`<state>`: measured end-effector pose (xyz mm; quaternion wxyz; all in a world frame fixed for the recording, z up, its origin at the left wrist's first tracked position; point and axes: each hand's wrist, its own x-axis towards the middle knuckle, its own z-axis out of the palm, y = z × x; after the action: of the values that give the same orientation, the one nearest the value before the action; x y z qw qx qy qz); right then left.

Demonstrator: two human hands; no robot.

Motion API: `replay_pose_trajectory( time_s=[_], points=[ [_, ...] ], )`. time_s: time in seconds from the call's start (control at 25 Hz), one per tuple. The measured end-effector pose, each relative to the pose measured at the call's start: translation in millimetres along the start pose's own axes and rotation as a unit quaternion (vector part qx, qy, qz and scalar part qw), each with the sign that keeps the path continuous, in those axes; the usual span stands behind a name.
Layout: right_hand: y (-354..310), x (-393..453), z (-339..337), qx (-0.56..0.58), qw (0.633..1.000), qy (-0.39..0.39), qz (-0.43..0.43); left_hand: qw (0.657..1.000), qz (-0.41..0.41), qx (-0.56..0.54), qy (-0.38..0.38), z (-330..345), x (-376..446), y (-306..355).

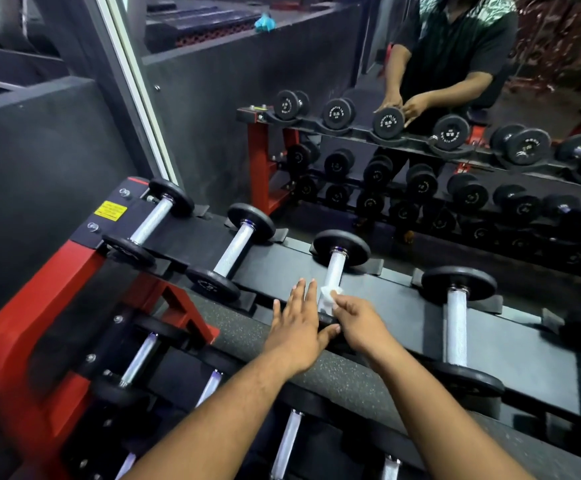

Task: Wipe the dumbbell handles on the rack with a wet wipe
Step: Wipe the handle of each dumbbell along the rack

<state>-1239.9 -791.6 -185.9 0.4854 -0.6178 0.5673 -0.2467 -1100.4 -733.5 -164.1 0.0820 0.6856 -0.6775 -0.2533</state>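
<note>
The right hand (pixel 360 322) pinches a crumpled white wet wipe (pixel 330 295) in its grip against the knurled silver handle (pixel 334 278) of the third black-plated dumbbell on the top tier of the red and black steel rack (pixel 57 289). Just left of that grip, the left hand (pixel 296 327) lies flat, fingers straight and released, thumb touching the dumbbell's near plate (pixel 327 319). A mirror (pixel 420 81) stands beyond.

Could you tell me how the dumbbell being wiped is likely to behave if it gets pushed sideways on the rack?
The dumbbell would probably stay put: its round plates sit in a cradle on the top shelf. It looks heavy for its size. The left hand lies flat by the near plate, while the right hand pinches the floppy wet wipe.
</note>
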Motion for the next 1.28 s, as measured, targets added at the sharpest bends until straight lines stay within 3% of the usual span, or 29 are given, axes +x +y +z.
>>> replay_pose_trajectory(
  time_s=[0.28, 0.44, 0.52, 0.68, 0.84, 1.04, 1.28],
  points=[
    [-48.5, 42.3, 7.5, 0.146, 0.981, 0.123, 0.031, 1.000, -0.001, 0.009, 0.001, -2.0, -0.8, 1.5],
    [-46.7, 39.8, 11.5, 0.199, 0.975, 0.068, 0.068, 1.000, -0.001, 0.015, 0.004, -0.4, 0.1, -0.1],
    [-56.2, 56.0, 9.6, 0.219, 0.967, 0.091, 0.096, 1.000, 0.003, 0.013, 0.008, 0.0, 0.3, -0.8],
    [-68.6, 70.2, -7.9, 0.341, 0.918, 0.048, 0.195, 1.000, 0.000, 0.005, -0.006, -0.9, -1.5, -0.5],
    [-51.8, 70.1, -15.0, 0.316, 0.933, 0.031, 0.168, 1.000, 0.006, -0.003, 0.005, 1.3, 1.0, -1.9],
    [-58.2, 65.3, -10.2, 0.345, 0.919, -0.017, 0.189, 1.000, 0.001, 0.016, 0.000, 0.1, -1.3, -1.1],
    [-54.5, 56.7, -4.4, 0.363, 0.914, -0.019, 0.178, 1.000, 0.001, 0.013, 0.002, 0.4, 0.3, 0.3]
  ],
)
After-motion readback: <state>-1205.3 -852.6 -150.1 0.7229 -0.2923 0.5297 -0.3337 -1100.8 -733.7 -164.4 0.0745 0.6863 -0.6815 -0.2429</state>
